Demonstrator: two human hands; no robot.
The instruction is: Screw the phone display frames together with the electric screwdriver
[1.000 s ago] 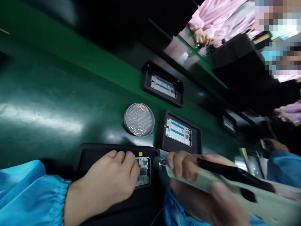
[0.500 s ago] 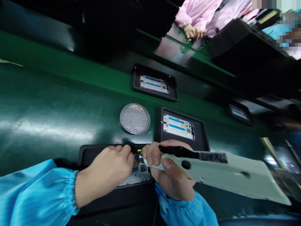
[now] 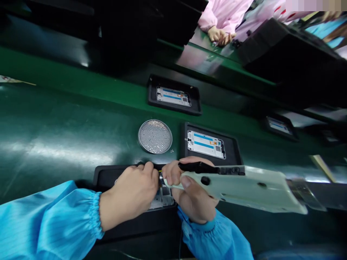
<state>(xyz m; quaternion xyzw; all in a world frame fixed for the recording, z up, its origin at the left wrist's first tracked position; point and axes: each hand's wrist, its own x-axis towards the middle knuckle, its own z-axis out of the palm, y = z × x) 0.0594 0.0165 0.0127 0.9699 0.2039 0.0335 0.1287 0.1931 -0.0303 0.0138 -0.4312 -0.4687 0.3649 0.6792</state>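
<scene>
Phone frame of pale plastic and metal is seen in the head view, lying in a wide black tray. Most of it is hidden under the hands, so the way its long side runs cannot be told. The left hand is laid close over its top edge, with the fingers curled down. Whether anything is pinched by those fingers cannot be told. The left arm is covered by a bright blue sleeve with a stretchy cuff.

A long pale green electric screwdriver with a black strip on top is gripped tight in the right hand, with the fingers closed round its body. Its long side is laid across the view, and its wide end is out to the right. Its small shiny metal tip is pointed left, just beside the left hand and just above the frame. A dark label is stuck on the tool, but its writing cannot be read. A tiny yellow tag is seen near the tip.

Farther off, a round silver mesh disc is laid on a shiny green bench, beside a black tray that is holding a white and blue phone frame. Across the bench, a co-worker's hand is seen by a pink sleeve
</scene>
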